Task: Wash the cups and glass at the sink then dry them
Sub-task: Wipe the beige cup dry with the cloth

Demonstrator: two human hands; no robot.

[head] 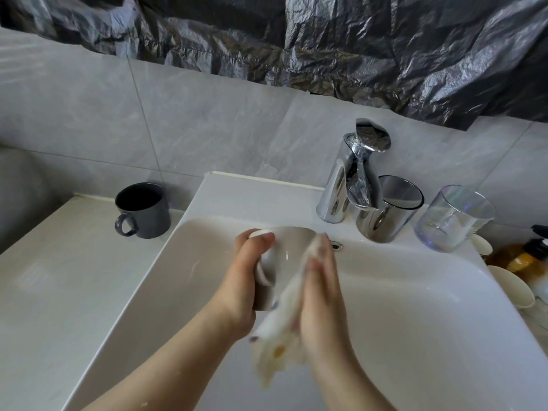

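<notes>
Just over the sink [415, 292] beneath grey tiles [207, 123], left fingers [262, 240] grip a cup [292, 253], flat right fingers [321, 262] press cloth [281, 327].

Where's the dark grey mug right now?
In the head view the dark grey mug stands upright on the counter left of the sink, by the tiled wall, handle facing the camera.

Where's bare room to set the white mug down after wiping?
Best: the left counter, bare in front of and left of the dark mug. Also the sink ledge between the dark mug and the faucet. Crowded: right of the faucet, where the chrome cup and clear glass stand close, with bottles beyond.
</notes>
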